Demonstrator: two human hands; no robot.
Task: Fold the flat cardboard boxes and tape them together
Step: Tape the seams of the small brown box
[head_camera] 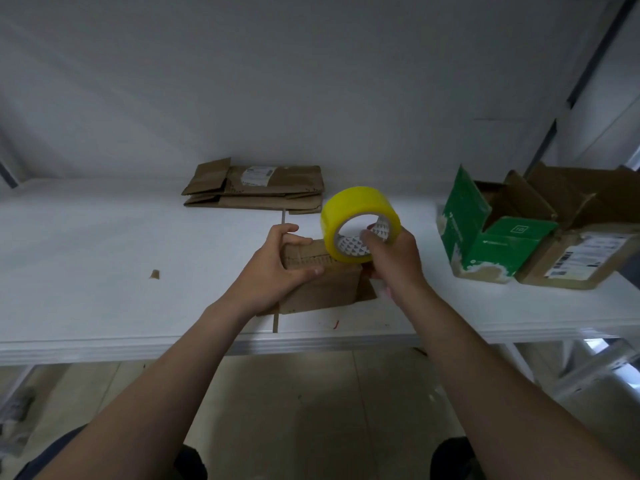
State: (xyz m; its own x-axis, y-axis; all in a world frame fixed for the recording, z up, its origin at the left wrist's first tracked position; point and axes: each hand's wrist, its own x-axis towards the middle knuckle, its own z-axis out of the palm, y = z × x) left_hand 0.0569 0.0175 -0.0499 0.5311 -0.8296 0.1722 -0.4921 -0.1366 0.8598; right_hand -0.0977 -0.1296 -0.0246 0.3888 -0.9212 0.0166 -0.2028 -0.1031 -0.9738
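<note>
**Two hands, one loose seam: where the taping could slip**

Largest first, the desk (104, 237) is smooth and white, so nothing stops a light carton from skating on it. At its back edge lies the flat stack (254, 187) of unfolded cartons, well apart from the work. To the right stand a green box (491, 244) and a brown box (575, 251), both open, touching each other.

Near the front edge sits the box (322, 289) being built. Its top flaps are folded down, and a lower flap sticks out on the desk at its right. The left hand (277, 268) clamps those flaps, fingers curled over the far edge and thumb on the near side. If that grip eases, the flaps will likely spring up and the seam will gape under the tape.

The right hand (394, 258) holds the tape (360, 223), a yellow roll, fingers through its core, its rim touching the box top. Whether a strip has already stuck down I cannot tell. Pulling at an angle could wrinkle the strip, drag the box sideways, or let the tape fold onto itself.

A cardboard scrap (154, 274) lies off to the left, harmless there.
</note>
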